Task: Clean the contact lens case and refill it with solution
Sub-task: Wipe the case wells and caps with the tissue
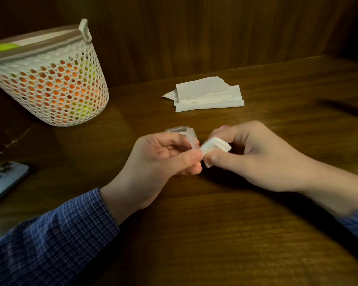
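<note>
Person seated at a dark wooden table (pixel 225 234), both hands working just in front of the stack of tissues (pixel 208 94), which served as my landmark. The left hand (pixel 161 157) had its fingers curled and pinched the small clear lens case (pixel 191 138), holding it raised off the wood, nearer to the person than the stack and a little to its left. Its lid looked open, with a clear part showing behind the fingers, though I could not tell the hinge or the wells. The right hand (pixel 254 155), nearer the person than the stack and slightly to its right, pinched a folded tissue pad (pixel 215 148) between thumb and fingers, the pad's end touching the case. This read as the wiping step: the cleaning half of the job, with the refill not yet begun. No solution bottle was to be seen; something pale sat at the table's far right edge, too cut off to name. Well left of the stack stood a white mesh basket (pixel 50 83) with orange and yellow things inside; a phone (pixel 2 180) lay further left and nearer. The next move, I judged, called for working the pad into each well while the left pinch kept the light case from twisting, then finding the solution.
</note>
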